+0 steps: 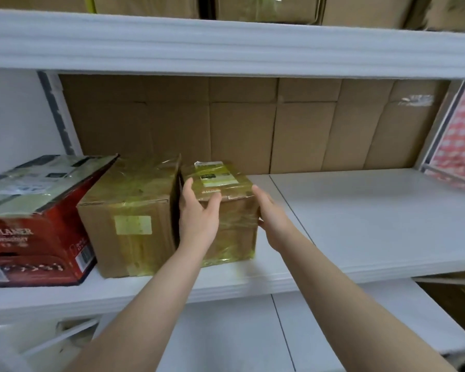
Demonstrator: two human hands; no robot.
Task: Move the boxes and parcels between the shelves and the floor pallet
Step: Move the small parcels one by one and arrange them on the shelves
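A small cardboard box (234, 232) wrapped in yellowish tape, with a label on its top, stands on the white middle shelf (360, 224). My left hand (198, 218) lies against its front left corner, fingers straight, thumb on the top edge. On the box's right side rests my right hand (270, 216), fingers extended along the face. Touching this box on the left is a larger taped cardboard box (130, 218). A red printed carton (35, 224) sits tilted at the far left.
Flattened cardboard (253, 122) lines the back of the shelf. The upper shelf (226, 47) carries more brown boxes. A lower white shelf (239, 331) lies beneath. A red checked panel (459, 146) stands at the right. The right half of the middle shelf is bare.
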